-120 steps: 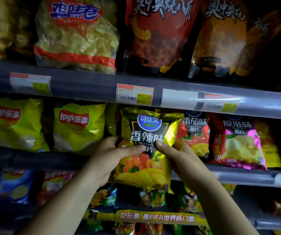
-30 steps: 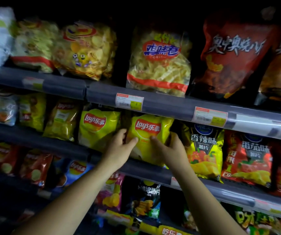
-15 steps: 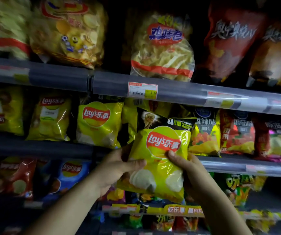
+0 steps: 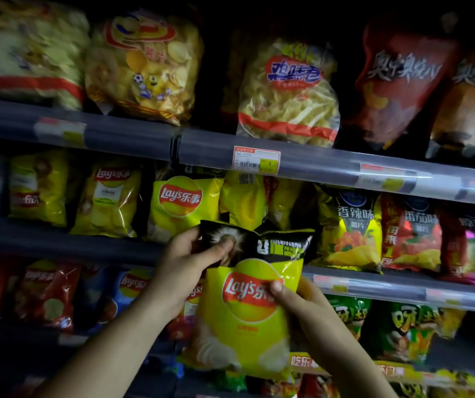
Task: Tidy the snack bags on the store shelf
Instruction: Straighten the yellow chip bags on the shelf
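Observation:
I hold a yellow Lay's chip bag point(image 4: 244, 328) with a black top strip out in front of the middle shelf point(image 4: 58, 242). My left hand point(image 4: 186, 262) pinches its black upper left corner, thumb on the front. My right hand point(image 4: 296, 300) grips its right edge, thumb over the red logo. Behind the bag, a gap on the shelf shows another yellow bag point(image 4: 244, 196) further back. A matching Lay's bag point(image 4: 181, 205) stands upright just left of that gap.
A yellow spicy-flavour bag point(image 4: 351, 228) and red tomato bag point(image 4: 411, 234) stand to the right of the gap. Big clear chip bags point(image 4: 285, 93) fill the upper shelf, behind a rail with a price tag point(image 4: 256, 160). Red, blue and green bags line the lower shelf.
The Lay's bag has come off the middle shelf and now sits lower and closer to me. My left hand shifted up to its black top corner.

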Demonstrator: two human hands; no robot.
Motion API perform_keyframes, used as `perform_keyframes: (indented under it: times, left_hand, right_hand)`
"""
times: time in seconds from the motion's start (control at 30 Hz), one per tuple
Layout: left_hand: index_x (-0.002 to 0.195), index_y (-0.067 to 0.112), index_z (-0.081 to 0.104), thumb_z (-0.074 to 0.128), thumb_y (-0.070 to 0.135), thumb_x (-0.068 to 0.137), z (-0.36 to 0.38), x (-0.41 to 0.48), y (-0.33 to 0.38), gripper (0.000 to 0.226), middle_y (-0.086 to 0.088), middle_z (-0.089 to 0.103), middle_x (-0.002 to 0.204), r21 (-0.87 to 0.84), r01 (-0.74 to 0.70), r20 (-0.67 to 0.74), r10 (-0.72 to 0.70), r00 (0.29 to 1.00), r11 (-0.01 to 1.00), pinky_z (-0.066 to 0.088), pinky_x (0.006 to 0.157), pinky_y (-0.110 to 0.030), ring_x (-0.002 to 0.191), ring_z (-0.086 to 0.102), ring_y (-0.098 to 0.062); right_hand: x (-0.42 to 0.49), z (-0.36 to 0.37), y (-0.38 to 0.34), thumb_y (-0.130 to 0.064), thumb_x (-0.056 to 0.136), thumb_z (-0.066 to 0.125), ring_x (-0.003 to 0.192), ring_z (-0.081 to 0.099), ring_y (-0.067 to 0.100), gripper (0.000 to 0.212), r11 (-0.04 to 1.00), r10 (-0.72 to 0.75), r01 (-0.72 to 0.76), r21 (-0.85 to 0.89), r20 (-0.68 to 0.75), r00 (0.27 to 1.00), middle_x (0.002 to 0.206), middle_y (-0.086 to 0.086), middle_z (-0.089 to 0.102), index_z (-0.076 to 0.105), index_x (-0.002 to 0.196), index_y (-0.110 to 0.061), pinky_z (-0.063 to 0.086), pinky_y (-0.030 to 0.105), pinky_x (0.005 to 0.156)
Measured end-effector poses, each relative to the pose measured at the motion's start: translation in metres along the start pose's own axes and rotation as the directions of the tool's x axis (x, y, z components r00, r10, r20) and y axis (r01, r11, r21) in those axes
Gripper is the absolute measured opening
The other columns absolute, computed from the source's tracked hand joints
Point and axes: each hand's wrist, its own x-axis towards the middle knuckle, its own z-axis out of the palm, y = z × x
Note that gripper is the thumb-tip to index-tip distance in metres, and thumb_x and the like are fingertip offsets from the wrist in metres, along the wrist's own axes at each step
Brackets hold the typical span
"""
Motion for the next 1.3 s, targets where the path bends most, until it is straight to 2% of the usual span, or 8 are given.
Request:
perform_keyframes:
  times: [0.1,0.17,0.4,0.57,0.67,0.87,1.1,1.3]
  left_hand:
    - [0.107,0.015,0.073,0.080,0.043,0.074,-0.004,0.001,0.002,0.043,-0.011,0.077,0.105,0.022,-0.018,-0.048,0.020,0.999,1.000,0.054,0.095,-0.046,0.101,0.072,-0.026]
    - [0.096,0.010,0.076,0.076,0.034,0.078,-0.007,0.005,0.006,0.030,-0.017,0.076,0.098,0.078,-0.080,-0.062,0.085,0.994,0.994,0.054,0.089,-0.043,0.094,0.073,-0.025]
    - [0.076,0.007,0.077,0.072,0.018,0.069,-0.006,0.006,0.012,0.013,-0.010,0.075,0.076,-0.148,0.077,0.012,-0.076,0.997,0.986,0.056,0.065,-0.030,0.071,0.072,-0.022]
    - [0.090,0.002,0.075,0.071,0.019,0.073,-0.003,0.009,0.016,0.025,-0.014,0.075,0.090,-0.228,0.176,-0.006,-0.182,0.983,0.958,0.057,0.078,-0.039,0.082,0.073,-0.027]
    - [0.097,0.009,0.078,0.067,0.030,0.079,-0.001,0.011,0.019,0.030,-0.013,0.077,0.099,-0.174,0.126,-0.032,-0.133,0.991,0.977,0.059,0.076,-0.037,0.091,0.074,-0.026]
    - [0.093,0.030,0.069,0.075,0.028,0.083,0.019,0.008,0.010,0.012,0.018,0.077,0.090,0.289,0.128,0.157,-0.179,0.971,0.949,0.055,0.075,-0.013,0.085,0.070,0.007]
    - [0.105,0.008,0.069,0.082,0.011,0.076,0.036,0.060,-0.005,0.032,-0.013,0.076,0.106,0.296,0.089,-0.065,-0.073,0.995,0.951,0.059,0.087,-0.037,0.096,0.073,-0.026]
    - [0.123,0.017,0.047,0.078,0.020,0.083,0.050,0.082,-0.013,0.051,0.004,0.061,0.111,0.399,0.029,-0.139,0.029,0.990,0.917,0.053,0.084,-0.033,0.102,0.062,-0.018]
  right_hand:
    - [0.001,-0.001,-0.001,-0.038,0.075,0.079,0.101,0.078,0.033,0.042,0.999,-0.001,0.000,-0.033,-0.045,0.999,0.109,0.012,0.081,0.071,0.111,-0.017,0.057,0.058,0.097]
    - [-0.001,-0.002,-0.003,-0.036,0.075,0.082,0.102,0.077,0.035,0.045,0.999,0.004,-0.005,-0.053,-0.036,0.999,0.110,0.014,0.081,0.072,0.113,-0.014,0.056,0.059,0.099]
    - [0.004,-0.019,-0.005,-0.045,0.043,0.102,0.099,0.075,0.049,0.090,0.999,0.040,-0.039,-0.008,0.011,0.999,0.109,0.030,0.077,0.069,0.115,-0.002,0.057,0.061,0.093]
    - [0.008,-0.020,-0.011,-0.045,0.033,0.103,0.096,0.075,0.050,0.105,0.997,0.066,-0.070,0.040,0.078,0.995,0.109,0.033,0.075,0.064,0.118,0.004,0.060,0.056,0.086]
    - [0.010,-0.018,-0.019,-0.040,0.044,0.100,0.092,0.077,0.047,0.091,0.998,0.026,-0.028,0.055,0.037,0.999,0.105,0.031,0.077,0.064,0.115,0.003,0.063,0.052,0.075]
    - [0.034,-0.024,-0.052,-0.031,0.081,0.074,0.068,0.080,0.031,0.037,0.991,-0.126,0.132,0.019,-0.180,0.976,0.083,0.019,0.081,0.067,0.100,0.000,0.066,0.041,0.059]
    - [0.064,-0.049,-0.051,-0.065,0.042,0.093,0.095,0.079,0.032,0.104,0.956,-0.176,0.110,-0.272,-0.230,0.957,0.106,0.014,0.081,0.064,0.122,-0.006,0.064,0.054,0.083]
    - [0.092,-0.054,-0.038,-0.026,0.071,0.093,0.084,0.079,0.029,0.046,0.856,-0.321,0.124,-0.501,-0.327,0.889,0.091,0.008,0.080,0.064,0.104,-0.015,0.065,0.050,0.075]
